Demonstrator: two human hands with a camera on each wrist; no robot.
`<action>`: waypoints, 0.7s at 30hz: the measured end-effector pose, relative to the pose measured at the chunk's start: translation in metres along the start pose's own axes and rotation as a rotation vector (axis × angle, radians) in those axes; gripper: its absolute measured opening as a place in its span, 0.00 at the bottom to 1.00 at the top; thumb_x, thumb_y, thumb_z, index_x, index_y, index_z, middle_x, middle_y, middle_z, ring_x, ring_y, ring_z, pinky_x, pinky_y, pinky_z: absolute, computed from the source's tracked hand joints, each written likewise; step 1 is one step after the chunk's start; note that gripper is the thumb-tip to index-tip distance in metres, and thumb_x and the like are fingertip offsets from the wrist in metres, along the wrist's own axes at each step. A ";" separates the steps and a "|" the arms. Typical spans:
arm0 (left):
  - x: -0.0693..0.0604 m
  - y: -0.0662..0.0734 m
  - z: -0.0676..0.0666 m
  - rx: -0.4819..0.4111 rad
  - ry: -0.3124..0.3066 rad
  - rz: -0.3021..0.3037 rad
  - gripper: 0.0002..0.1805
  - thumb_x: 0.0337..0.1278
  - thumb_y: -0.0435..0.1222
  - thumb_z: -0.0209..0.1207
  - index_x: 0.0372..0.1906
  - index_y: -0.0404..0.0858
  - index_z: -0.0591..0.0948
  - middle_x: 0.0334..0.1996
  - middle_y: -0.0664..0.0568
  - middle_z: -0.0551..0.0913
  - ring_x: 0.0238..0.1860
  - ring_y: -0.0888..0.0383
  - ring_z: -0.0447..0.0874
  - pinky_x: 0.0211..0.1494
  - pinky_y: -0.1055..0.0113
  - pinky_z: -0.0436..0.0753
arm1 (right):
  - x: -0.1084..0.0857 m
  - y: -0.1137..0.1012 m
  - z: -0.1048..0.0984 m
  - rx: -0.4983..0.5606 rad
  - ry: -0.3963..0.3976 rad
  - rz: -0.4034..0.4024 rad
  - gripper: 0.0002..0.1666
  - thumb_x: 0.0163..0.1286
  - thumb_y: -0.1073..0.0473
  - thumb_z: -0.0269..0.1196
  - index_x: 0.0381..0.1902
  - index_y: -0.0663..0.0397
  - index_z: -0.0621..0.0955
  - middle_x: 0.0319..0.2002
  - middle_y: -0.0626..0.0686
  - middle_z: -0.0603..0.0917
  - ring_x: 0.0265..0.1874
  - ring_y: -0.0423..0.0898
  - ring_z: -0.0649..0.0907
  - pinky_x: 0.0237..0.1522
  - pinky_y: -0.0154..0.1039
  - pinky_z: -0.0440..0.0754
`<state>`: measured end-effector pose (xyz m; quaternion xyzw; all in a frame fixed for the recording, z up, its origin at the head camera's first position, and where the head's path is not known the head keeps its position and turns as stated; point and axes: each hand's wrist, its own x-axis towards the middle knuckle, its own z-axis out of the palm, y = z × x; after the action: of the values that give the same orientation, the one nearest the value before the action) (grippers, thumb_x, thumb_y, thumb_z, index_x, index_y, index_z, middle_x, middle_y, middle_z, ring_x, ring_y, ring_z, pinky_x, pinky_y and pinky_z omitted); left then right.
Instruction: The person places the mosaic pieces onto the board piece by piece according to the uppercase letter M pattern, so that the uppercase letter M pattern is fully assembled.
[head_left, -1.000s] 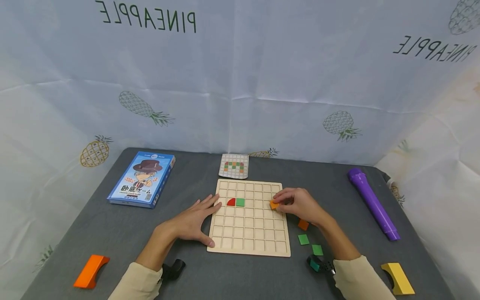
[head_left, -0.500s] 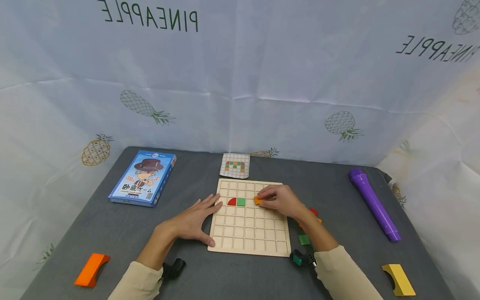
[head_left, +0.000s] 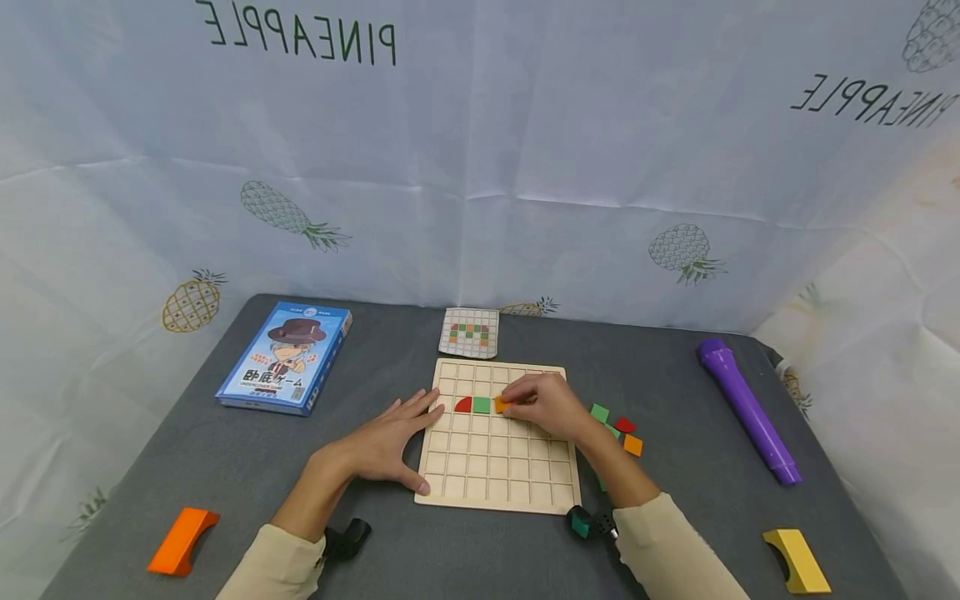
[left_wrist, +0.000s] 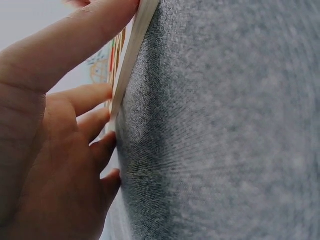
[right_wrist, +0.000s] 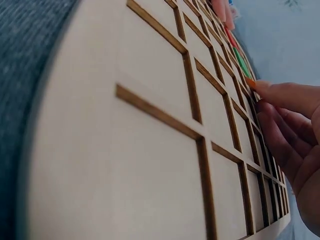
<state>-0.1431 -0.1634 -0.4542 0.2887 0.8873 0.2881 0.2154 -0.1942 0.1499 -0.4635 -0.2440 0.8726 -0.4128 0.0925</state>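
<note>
A wooden grid board lies on the dark table. In one of its rows sit a red quarter-round tile and, right beside it, a green square tile. My right hand pinches an orange square tile between thumb and fingers at the cell to the right of the green one. In the right wrist view only an edge of that orange tile shows. My left hand rests with spread fingers on the board's left edge, the thumb near its front corner.
Loose tiles, among them a red tile and an orange tile, lie right of the board, partly behind my right forearm. A pattern card lies behind the board. Around stand a blue game box, purple tube, orange block and yellow block.
My right hand has carried the orange tile leftward across the board to beside the green tile. More loose tiles have come into sight behind the forearm. The left hand has stayed in place.
</note>
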 end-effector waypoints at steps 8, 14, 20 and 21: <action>0.000 -0.001 0.001 0.001 -0.003 -0.008 0.64 0.42 0.56 0.78 0.81 0.37 0.57 0.85 0.43 0.44 0.85 0.39 0.39 0.83 0.33 0.44 | 0.000 0.001 0.005 -0.021 0.017 0.001 0.10 0.63 0.60 0.73 0.44 0.50 0.92 0.47 0.53 0.91 0.49 0.49 0.89 0.45 0.32 0.87; 0.001 0.000 0.001 -0.002 0.001 -0.011 0.64 0.42 0.56 0.78 0.81 0.36 0.57 0.85 0.43 0.44 0.85 0.39 0.39 0.83 0.33 0.44 | 0.003 -0.002 0.007 -0.041 0.023 0.010 0.09 0.62 0.60 0.74 0.41 0.50 0.92 0.45 0.51 0.92 0.46 0.47 0.89 0.43 0.30 0.86; 0.001 0.000 0.001 -0.004 0.001 -0.006 0.64 0.42 0.55 0.78 0.81 0.36 0.57 0.85 0.42 0.44 0.85 0.38 0.39 0.83 0.33 0.44 | 0.003 -0.003 0.009 -0.068 0.048 0.010 0.09 0.60 0.61 0.75 0.40 0.51 0.92 0.43 0.52 0.92 0.41 0.45 0.89 0.40 0.28 0.85; 0.001 0.000 0.001 -0.004 0.002 -0.006 0.64 0.42 0.55 0.78 0.81 0.36 0.57 0.85 0.42 0.44 0.85 0.38 0.39 0.83 0.33 0.44 | 0.003 -0.002 0.010 -0.072 0.051 0.010 0.09 0.60 0.61 0.75 0.40 0.51 0.92 0.43 0.52 0.92 0.40 0.44 0.89 0.39 0.28 0.85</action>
<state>-0.1438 -0.1623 -0.4553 0.2854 0.8877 0.2896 0.2160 -0.1923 0.1406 -0.4676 -0.2325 0.8901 -0.3868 0.0636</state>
